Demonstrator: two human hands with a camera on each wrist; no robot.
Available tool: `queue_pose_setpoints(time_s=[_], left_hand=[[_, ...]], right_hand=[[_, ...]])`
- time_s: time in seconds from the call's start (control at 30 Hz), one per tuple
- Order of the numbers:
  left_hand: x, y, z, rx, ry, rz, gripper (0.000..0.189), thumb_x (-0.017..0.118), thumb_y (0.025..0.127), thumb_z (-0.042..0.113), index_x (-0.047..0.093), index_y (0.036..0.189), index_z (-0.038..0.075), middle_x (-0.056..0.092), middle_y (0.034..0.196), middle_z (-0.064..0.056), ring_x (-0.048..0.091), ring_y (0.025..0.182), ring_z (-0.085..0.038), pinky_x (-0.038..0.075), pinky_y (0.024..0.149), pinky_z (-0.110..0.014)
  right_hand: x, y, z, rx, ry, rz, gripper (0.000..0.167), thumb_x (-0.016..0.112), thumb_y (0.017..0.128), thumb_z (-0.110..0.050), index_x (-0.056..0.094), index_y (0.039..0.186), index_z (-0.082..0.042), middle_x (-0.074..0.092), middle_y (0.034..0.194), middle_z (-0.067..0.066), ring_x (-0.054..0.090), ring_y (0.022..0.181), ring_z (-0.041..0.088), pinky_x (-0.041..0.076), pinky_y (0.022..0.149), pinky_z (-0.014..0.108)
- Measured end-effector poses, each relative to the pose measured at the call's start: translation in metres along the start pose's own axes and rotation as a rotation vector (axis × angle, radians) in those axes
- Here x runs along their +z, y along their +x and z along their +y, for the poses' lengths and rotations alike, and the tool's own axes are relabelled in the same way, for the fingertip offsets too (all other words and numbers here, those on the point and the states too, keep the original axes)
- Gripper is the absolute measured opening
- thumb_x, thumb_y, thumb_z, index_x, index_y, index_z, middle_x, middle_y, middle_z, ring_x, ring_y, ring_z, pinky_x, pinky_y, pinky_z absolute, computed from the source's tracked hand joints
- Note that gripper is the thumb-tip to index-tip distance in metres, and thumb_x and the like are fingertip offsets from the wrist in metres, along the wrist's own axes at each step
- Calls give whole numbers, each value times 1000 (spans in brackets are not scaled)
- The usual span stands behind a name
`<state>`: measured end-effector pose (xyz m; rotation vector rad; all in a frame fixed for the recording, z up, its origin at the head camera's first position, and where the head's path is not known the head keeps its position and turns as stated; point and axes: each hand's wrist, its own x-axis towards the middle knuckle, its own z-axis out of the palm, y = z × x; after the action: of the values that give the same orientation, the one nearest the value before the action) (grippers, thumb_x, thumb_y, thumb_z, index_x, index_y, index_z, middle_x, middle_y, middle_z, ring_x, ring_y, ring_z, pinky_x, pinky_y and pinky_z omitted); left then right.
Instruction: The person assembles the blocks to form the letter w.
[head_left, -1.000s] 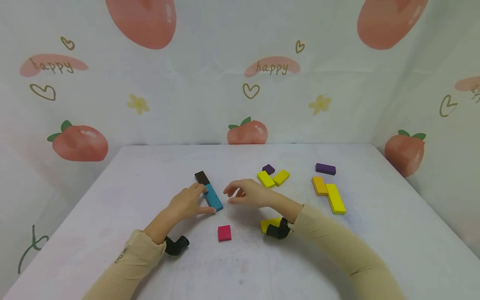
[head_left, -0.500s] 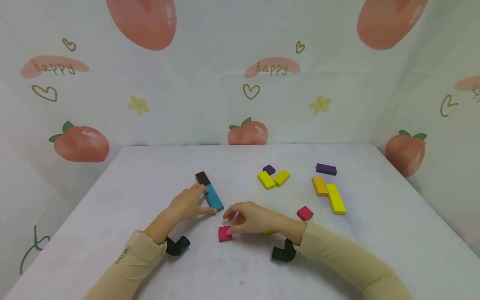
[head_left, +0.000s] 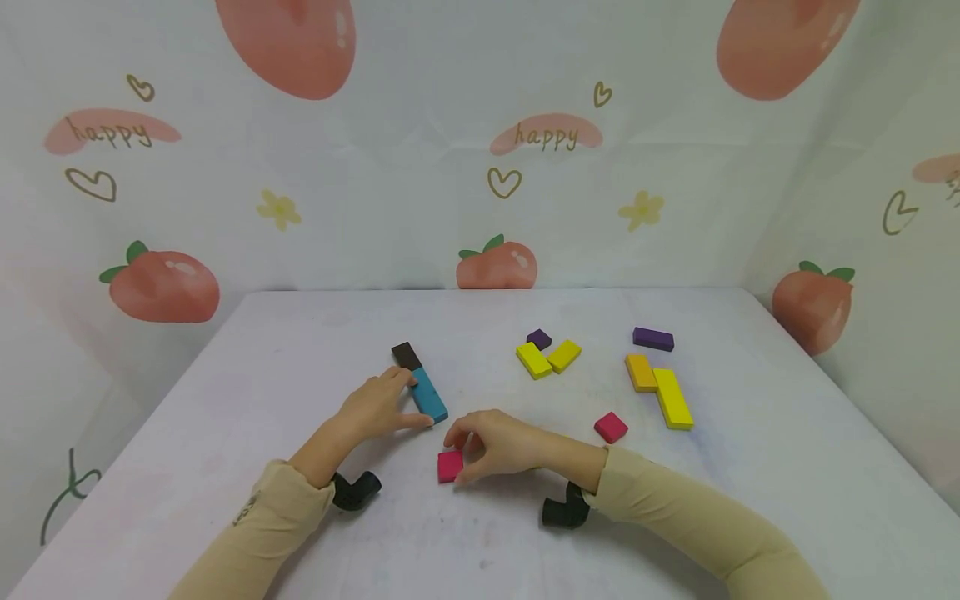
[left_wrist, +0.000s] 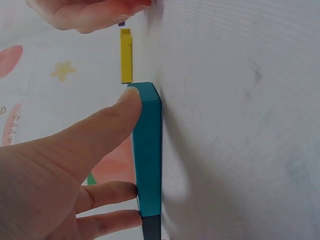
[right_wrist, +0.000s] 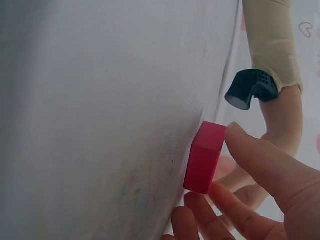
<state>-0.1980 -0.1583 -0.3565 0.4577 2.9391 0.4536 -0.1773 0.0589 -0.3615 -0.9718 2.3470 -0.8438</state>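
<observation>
In the left wrist view, the left hand [left_wrist: 55,172] lies spread along the blue block [left_wrist: 149,155], thumb tip at its near end, two fingertips towards its far end, where the dark block [left_wrist: 151,228] butts against it. The right wrist view shows the right hand [right_wrist: 270,185] pinching the crimson square block [right_wrist: 205,157] between thumb and fingers, and brings out that block's thickness (from the head it looks nearly flat). Only the head view places both blocks together on the desk [head_left: 390,550]: the crimson one lies just nearer the person than the blue one's near end, apart from it.

Beyond the right hand sit a small purple block [head_left: 539,338] and two short yellow blocks [head_left: 534,360]. Further right are an orange block [head_left: 641,372] touching a long yellow block [head_left: 674,400], a long purple block [head_left: 653,338] and a second crimson block [head_left: 611,427]. The right sleeve [head_left: 675,496] crosses the near right side.

The desk's back edge meets the fruit-printed backdrop [head_left: 390,167]; its surface stretches left of the left hand to a slanting side edge.
</observation>
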Motion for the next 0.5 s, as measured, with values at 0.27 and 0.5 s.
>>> queue_pose_setpoints(time_s=[0.27, 0.5], left_hand=[[0, -1, 0, 7, -1, 1, 63, 72, 77, 44, 51, 118, 1, 53, 124, -19, 56, 97, -35, 51, 79, -46], [0, 0, 0, 5, -4, 2, 62, 72, 77, 44, 52, 118, 2, 52, 126, -19, 56, 98, -35, 51, 80, -47]], right_hand=[[1, 2, -1, 29, -25, -1, 36, 77, 76, -21, 62, 108, -11, 65, 100, -1, 53, 86, 9, 45, 75, 14], [1, 1, -5, 35, -43, -1, 32, 76, 77, -19, 63, 105, -11, 64, 97, -1, 52, 85, 9, 44, 73, 14]])
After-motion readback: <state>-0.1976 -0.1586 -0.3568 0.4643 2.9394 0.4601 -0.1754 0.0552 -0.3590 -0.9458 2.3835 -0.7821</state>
